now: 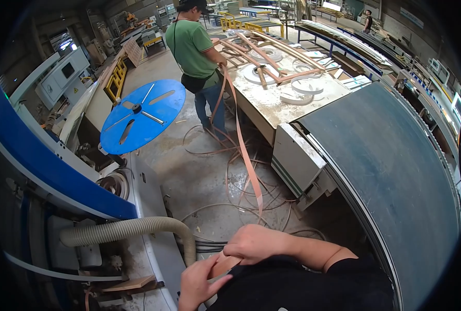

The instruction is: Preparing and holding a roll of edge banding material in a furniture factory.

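A short length of tan edge-banding strip (225, 266) shows between my two hands, low in front of my black shirt. My left hand (196, 282) pinches its lower end, with the thumb stretched along one side. At the upper end my right hand (251, 243) is closed around it, fingers curled under and partly hidden. A long pinkish-tan banding strip (247, 160) hangs from a co-worker's hand (221, 61) and runs down toward my right hand. Whether it is the same piece as the one I hold cannot be seen.
Loose banding coils (235, 150) tangle on the floor ahead. A blue slotted disc (152, 111) and a ribbed hose (132, 228) belong to the machine at left. A co-worker (194, 49) stands by a worktable (261, 106) bearing frames and rolls. A dark conveyor belt (391, 150) is at right.
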### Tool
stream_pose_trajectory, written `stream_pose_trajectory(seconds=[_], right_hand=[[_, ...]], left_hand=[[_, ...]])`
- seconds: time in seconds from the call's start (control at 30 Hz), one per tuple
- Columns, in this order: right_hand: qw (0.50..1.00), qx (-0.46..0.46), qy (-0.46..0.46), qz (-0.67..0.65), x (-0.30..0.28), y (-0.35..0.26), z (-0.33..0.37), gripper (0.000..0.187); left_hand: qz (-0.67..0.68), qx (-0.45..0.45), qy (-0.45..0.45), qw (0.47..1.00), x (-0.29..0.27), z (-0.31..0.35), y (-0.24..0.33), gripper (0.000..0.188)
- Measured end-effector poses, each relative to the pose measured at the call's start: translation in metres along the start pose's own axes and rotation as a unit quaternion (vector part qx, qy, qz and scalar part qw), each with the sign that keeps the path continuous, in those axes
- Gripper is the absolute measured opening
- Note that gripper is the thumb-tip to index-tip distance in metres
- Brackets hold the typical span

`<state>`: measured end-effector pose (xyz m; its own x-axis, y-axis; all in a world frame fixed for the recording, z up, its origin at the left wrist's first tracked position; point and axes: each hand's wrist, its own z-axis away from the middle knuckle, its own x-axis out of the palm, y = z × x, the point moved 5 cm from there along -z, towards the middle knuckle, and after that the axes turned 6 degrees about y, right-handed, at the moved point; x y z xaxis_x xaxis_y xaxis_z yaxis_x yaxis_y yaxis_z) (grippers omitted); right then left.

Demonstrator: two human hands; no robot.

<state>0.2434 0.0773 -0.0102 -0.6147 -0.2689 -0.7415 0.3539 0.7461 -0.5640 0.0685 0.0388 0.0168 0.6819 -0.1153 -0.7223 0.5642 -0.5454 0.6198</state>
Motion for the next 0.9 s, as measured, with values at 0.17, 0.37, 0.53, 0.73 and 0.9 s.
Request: stream_pose_trajectory(seconds=[0.17,0.37,0.53,0.73,0.9], right_hand=[[0.998,-0.01,0.022,-0.061,-0.007,-0.01,-0.006,0.024],[0.992,-0.061,0.089,-0.069,-0.02,-0.001,0.006,0.026],[0.999,-0.021,0.011,-0.035,-0.003,0.003,0.006,0.022],[0.999,0.001,-0.045,0.01,0.012,0.0,-0.003,0.022],[0.999,-0.019,0.01,-0.037,0.004,-0.002,-0.004,0.028]], left_hand=[[0.005,0.007,0.039,0.999,0.008,0.005,-0.008,0.043],[0.008,0.091,0.012,0.996,-0.013,0.024,-0.027,0.036],[0.012,0.064,0.015,0.998,-0.021,0.016,-0.028,0.038],[-0.017,0.018,0.016,1.0,0.001,0.002,-0.004,0.044],[-0.029,0.049,0.014,0.998,0.001,0.01,-0.014,0.043]])
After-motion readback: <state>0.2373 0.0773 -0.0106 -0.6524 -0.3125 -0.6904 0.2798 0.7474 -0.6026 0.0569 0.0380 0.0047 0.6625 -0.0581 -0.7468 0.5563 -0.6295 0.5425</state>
